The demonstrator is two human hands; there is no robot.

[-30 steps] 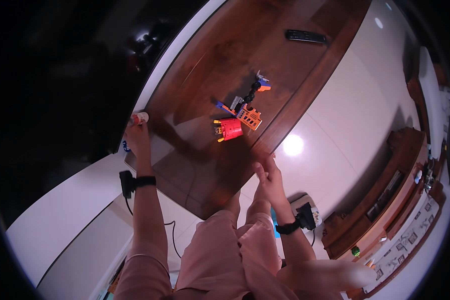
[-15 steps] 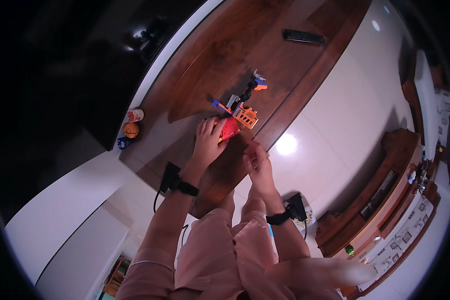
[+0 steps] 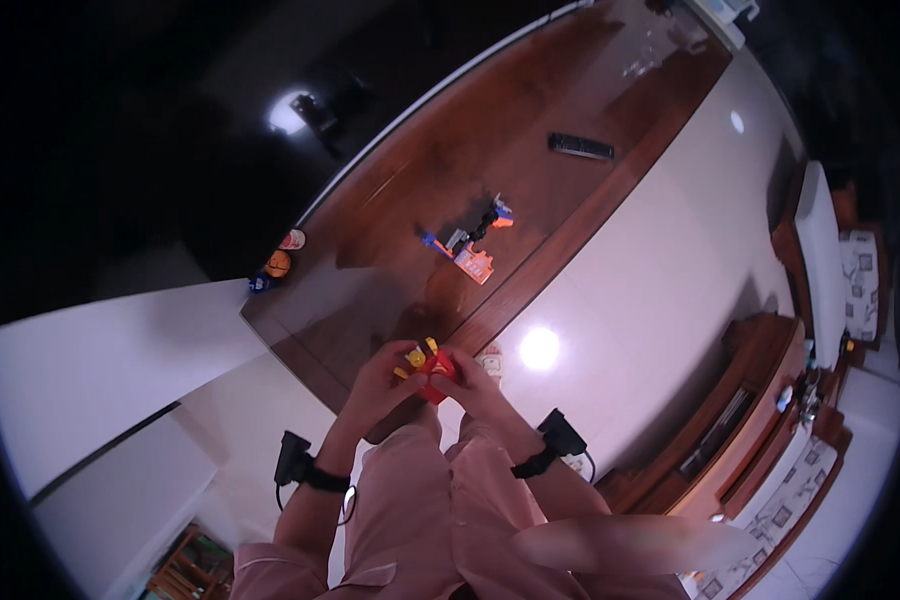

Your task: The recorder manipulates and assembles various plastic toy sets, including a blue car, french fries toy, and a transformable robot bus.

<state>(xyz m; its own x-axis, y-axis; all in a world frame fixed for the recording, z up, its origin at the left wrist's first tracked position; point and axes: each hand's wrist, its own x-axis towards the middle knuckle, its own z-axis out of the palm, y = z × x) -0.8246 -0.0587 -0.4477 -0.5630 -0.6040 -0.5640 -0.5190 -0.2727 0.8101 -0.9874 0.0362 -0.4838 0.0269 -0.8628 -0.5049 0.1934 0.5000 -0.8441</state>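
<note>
Both my hands hold a small red and yellow toy (image 3: 438,378), a red box-like body with yellow pieces sticking out at its top and side. My left hand (image 3: 375,380) grips its left side, and my right hand (image 3: 478,388) closes on its right side, thumbs meeting near the front. They are above my lap, by the table's near edge. Farther off on the wooden table lies another toy (image 3: 474,264), orange, blue, black and grey with jointed parts; neither hand touches it.
The dark wooden table (image 3: 390,210) runs away to the upper right. A black remote control (image 3: 581,147) lies on its far part. At the left edge sit an orange ball-like item (image 3: 277,263), a red and white one and a blue one. A wooden bench (image 3: 710,420) stands at the right.
The red and yellow toy has been brought off the table toward my body. My right hand, apart from it before, now holds it too. The view has shifted.
</note>
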